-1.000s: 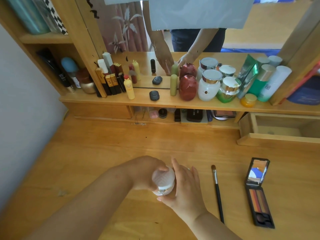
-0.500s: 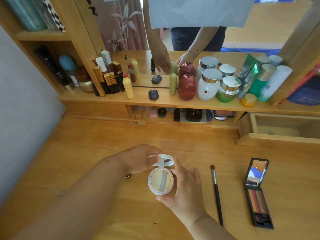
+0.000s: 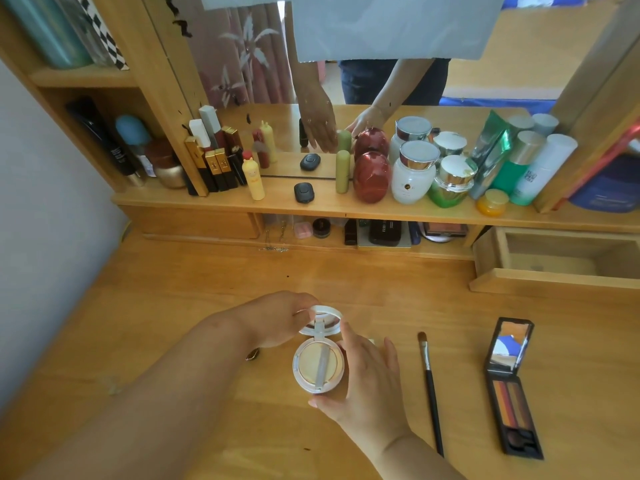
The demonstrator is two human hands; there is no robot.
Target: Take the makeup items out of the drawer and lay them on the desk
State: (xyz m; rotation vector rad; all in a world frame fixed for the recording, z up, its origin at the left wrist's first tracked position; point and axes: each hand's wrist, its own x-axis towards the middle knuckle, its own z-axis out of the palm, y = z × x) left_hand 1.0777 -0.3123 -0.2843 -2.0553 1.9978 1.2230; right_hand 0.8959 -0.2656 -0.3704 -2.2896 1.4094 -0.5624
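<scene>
A round white cushion compact sits over the middle of the wooden desk, its lid tipped open at the far edge and a pale yellow puff with a grey strap showing inside; the right hand wraps the base from the right, thumb on the far rim and a fingertip under the near edge; the left hand pinches the left rim of the raised lid between thumb and fingers; whether the base touches the wood is hidden by the hands. Just right of the right hand a thin makeup brush lies on the desk, bristles pointing away; further right lies an open eyeshadow palette, its mirror propped up and orange and brown strips of colour below. Beyond it, at the right rear, a small wooden drawer stands pulled out. Along the back runs a shelf crowded with jars, bottles and lipsticks beneath a mirror.
</scene>
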